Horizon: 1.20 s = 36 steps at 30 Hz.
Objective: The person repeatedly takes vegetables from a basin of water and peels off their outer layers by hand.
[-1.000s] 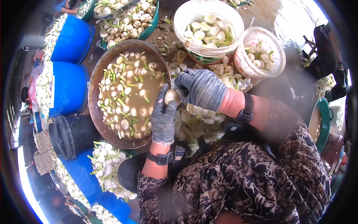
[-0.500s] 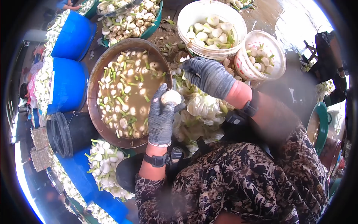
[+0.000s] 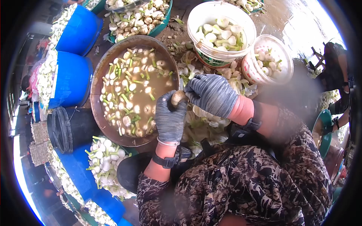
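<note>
My left hand [image 3: 170,116], in a wet grey glove, is closed round a garlic bulb [image 3: 178,98] with a brownish side showing. The gloved right hand [image 3: 215,94] is curled right beside the bulb, its fingertips at the bulb's edge; what they pinch, if anything, is hidden. To the left of both hands stands a round metal basin [image 3: 98,119] of murky water, with many green-stemmed garlic bulbs [image 3: 126,120] floating in it. Pale peeled-off skins [image 3: 205,130] lie heaped below the hands.
Beyond my right hand stand a white bucket [image 3: 196,37] and a smaller patterned bucket [image 3: 252,69], both holding trimmed bulbs. Blue tubs [image 3: 71,79] heaped with bulbs and a black bucket [image 3: 81,126] line the left. A green tub [image 3: 166,19] of bulbs is at the back. Another person [image 3: 335,64] is at right.
My right hand has come left and down to the bulb in my left hand. The bulb's brownish side now shows instead of its white side. The view has shifted slightly.
</note>
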Available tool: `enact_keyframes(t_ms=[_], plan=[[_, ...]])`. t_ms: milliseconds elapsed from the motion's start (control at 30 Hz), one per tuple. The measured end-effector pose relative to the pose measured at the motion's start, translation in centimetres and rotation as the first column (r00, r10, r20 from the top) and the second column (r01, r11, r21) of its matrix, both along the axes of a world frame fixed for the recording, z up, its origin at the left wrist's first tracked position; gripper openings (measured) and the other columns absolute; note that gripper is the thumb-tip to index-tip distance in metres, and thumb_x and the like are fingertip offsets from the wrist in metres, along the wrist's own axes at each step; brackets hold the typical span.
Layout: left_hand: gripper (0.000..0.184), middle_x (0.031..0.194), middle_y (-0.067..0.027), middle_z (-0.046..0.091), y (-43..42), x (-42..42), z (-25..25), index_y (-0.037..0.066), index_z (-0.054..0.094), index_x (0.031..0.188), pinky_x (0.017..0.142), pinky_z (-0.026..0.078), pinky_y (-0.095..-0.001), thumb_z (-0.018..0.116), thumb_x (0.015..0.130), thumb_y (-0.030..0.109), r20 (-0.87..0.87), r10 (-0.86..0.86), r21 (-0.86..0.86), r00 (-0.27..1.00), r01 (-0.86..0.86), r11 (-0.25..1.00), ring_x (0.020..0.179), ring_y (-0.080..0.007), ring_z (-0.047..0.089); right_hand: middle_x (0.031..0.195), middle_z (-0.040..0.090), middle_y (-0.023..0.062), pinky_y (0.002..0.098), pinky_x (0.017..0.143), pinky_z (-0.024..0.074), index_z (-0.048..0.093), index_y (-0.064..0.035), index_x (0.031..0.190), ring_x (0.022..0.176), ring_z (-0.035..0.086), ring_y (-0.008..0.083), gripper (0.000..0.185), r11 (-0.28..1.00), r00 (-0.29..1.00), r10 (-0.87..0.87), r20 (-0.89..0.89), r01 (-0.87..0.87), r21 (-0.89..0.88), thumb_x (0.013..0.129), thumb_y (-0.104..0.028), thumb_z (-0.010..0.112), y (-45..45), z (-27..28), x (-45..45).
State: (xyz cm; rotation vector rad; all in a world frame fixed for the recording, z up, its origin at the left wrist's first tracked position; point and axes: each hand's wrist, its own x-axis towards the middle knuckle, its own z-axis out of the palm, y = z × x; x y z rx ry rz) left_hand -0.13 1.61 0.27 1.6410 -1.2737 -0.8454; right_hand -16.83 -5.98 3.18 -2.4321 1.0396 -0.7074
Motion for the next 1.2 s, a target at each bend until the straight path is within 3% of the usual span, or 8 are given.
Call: enact_keyframes(t_ms=[333, 500, 567, 633, 700, 767, 800, 1200], plan=[[0.041, 0.120, -0.0096, 0.059, 0.0, 0.7, 0.3, 0.001, 0.050, 0.131, 0.091, 0.052, -0.0346, 0.061, 0.095, 0.018, -0.351, -0.062, 0.068, 0.934, 0.091, 0.994, 0.110, -0.0189, 0.057, 0.075, 0.066, 0.0172, 0.0420, 0.064, 0.0508, 0.063, -0.0032, 0.084, 0.070, 0.065, 0.0348, 0.014, 0.921, 0.983, -0.071, 0.167, 0.000, 0.389, 0.078, -0.016, 0.064, -1.0, -0.5, 0.1], [0.049, 0.124, -0.0117, 0.055, 0.1, 0.4, 0.1, 0.003, 0.045, 0.136, 0.085, 0.057, -0.0398, 0.062, 0.095, 0.024, -0.787, -0.097, -0.029, 0.609, 0.121, 0.992, 0.110, -0.0253, 0.058, 0.076, 0.067, 0.0171, 0.0386, 0.067, 0.0518, 0.065, 0.0012, 0.092, 0.067, 0.064, 0.0274, 0.026, 0.426, 0.910, -0.301, 0.285, -0.139, 0.894, 0.080, -0.021, 0.068, -2.2, -1.8, -0.3], [0.053, 0.122, -0.0125, 0.055, 0.2, 0.6, 0.4, 0.004, 0.045, 0.137, 0.082, 0.057, -0.0362, 0.063, 0.094, 0.028, -0.813, -0.092, -0.033, 0.575, 0.113, 0.993, 0.106, -0.0256, 0.060, 0.078, 0.067, 0.0190, 0.0400, 0.069, 0.0520, 0.066, 0.0008, 0.095, 0.069, 0.065, 0.0313, 0.026, 0.480, 0.929, -0.288, 0.232, -0.069, 0.875, 0.083, -0.022, 0.065, -3.6, -3.8, -1.1], [0.053, 0.122, -0.0124, 0.056, 0.0, 0.9, 0.4, 0.004, 0.044, 0.138, 0.079, 0.057, -0.0342, 0.063, 0.094, 0.027, -0.846, -0.142, -0.084, 0.514, 0.134, 0.987, 0.099, -0.0253, 0.061, 0.079, 0.067, 0.0204, 0.0416, 0.070, 0.0522, 0.067, -0.0016, 0.098, 0.072, 0.065, 0.0355, 0.025, 0.919, 0.984, -0.162, -0.070, 0.177, 0.353, 0.086, -0.023, 0.063, -4.6, -4.0, -1.9], [0.050, 0.117, -0.0109, 0.058, 0.0, 1.2, 0.6, 0.003, 0.045, 0.136, 0.079, 0.055, -0.0311, 0.063, 0.095, 0.023, -0.779, -0.132, -0.078, 0.613, 0.113, 0.990, 0.095, -0.0220, 0.061, 0.084, 0.067, 0.0204, 0.0431, 0.072, 0.0525, 0.068, -0.0046, 0.099, 0.078, 0.065, 0.0387, 0.022, 0.904, 0.956, -0.180, -0.230, 0.253, 0.346, 0.087, -0.022, 0.061, -4.9, -4.1, -2.0], [0.046, 0.116, -0.0102, 0.059, 0.1, 1.2, 1.1, 0.003, 0.047, 0.135, 0.079, 0.054, -0.0302, 0.062, 0.095, 0.019, -0.702, -0.094, -0.036, 0.706, 0.096, 0.995, 0.095, -0.0200, 0.061, 0.093, 0.068, 0.0153, 0.0370, 0.069, 0.0517, 0.066, -0.0020, 0.098, 0.077, 0.063, 0.0337, 0.014, 0.955, 0.969, -0.195, 0.153, 0.152, 0.254, 0.086, -0.004, 0.061, -4.1, -4.4, -1.8], [0.042, 0.114, -0.0096, 0.059, 0.2, 1.2, 1.2, 0.003, 0.048, 0.133, 0.080, 0.053, -0.0293, 0.061, 0.095, 0.016, -0.612, -0.062, 0.011, 0.788, 0.086, 0.996, 0.095, -0.0179, 0.060, 0.088, 0.067, 0.0170, 0.0428, 0.072, 0.0524, 0.066, -0.0073, 0.097, 0.081, 0.065, 0.0363, 0.017, 0.981, 0.936, -0.147, 0.319, 0.096, 0.169, 0.089, -0.021, 0.060, -3.6, -4.0, -1.4], [0.034, 0.107, -0.0071, 0.066, 0.0, 0.7, 1.1, 0.000, 0.059, 0.122, 0.091, 0.049, -0.0296, 0.066, 0.089, 0.007, 0.048, -0.100, 0.081, 0.994, 0.095, 0.992, 0.098, -0.0147, 0.061, 0.075, 0.061, 0.0111, 0.0413, 0.064, 0.0498, 0.063, -0.0067, 0.081, 0.074, 0.063, 0.0314, 0.011, 0.992, 0.997, 0.071, -0.023, -0.073, -0.100, 0.078, -0.016, 0.067, -0.3, 0.3, 0.1]])
